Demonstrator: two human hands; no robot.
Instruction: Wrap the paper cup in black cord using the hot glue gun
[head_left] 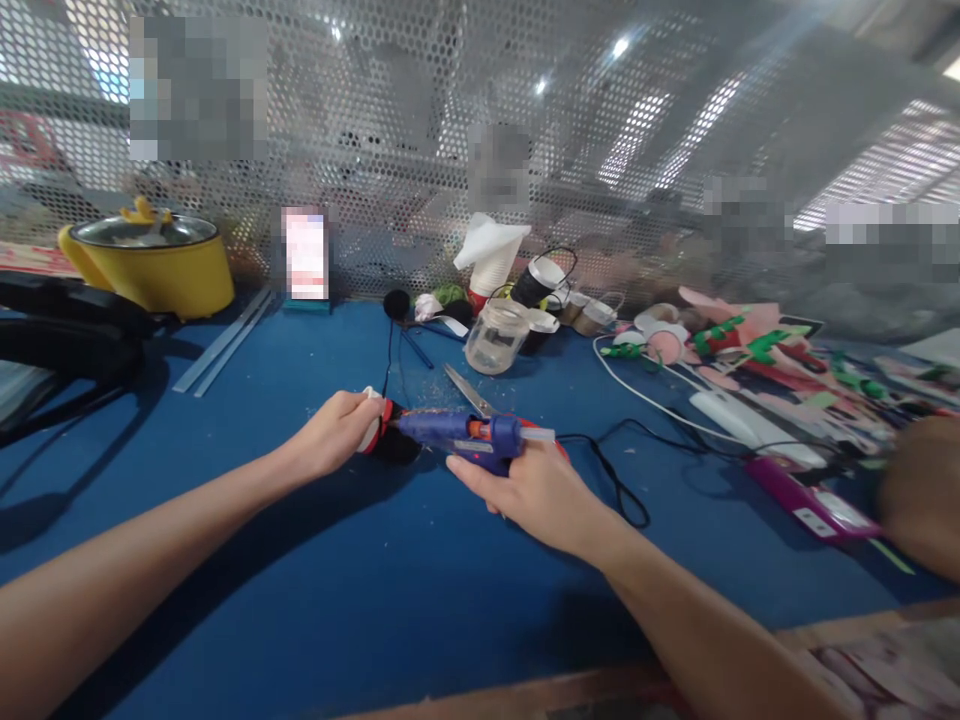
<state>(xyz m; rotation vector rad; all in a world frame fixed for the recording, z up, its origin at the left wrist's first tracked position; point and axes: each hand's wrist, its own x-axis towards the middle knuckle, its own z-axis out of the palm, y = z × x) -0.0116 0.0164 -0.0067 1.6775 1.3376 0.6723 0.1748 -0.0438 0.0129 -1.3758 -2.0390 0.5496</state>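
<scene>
Gripping, left hand (337, 435): fingers closed on the red, white and black piece (399, 442); forearm slants in from the bench's (450, 590) near left.
Right hand (536, 490): wrapped around the blue glue gun (457, 430), thumb extended leftward; forearm rises from the near right edge.
Nozzle: at the piece; contact cannot be told.
Piece position: left of the bench's middle, between near and back edges.
Scissors (469, 391): behind the gun.

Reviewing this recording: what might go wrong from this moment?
The blue plastic glue gun has its nozzle close to the left hand at the small black, red and white piece; if hot, it might burn the fingers. The red-handled metal scissors lie just beyond the gun, so the right hand could knock them. The looped black cord may snag.
</scene>
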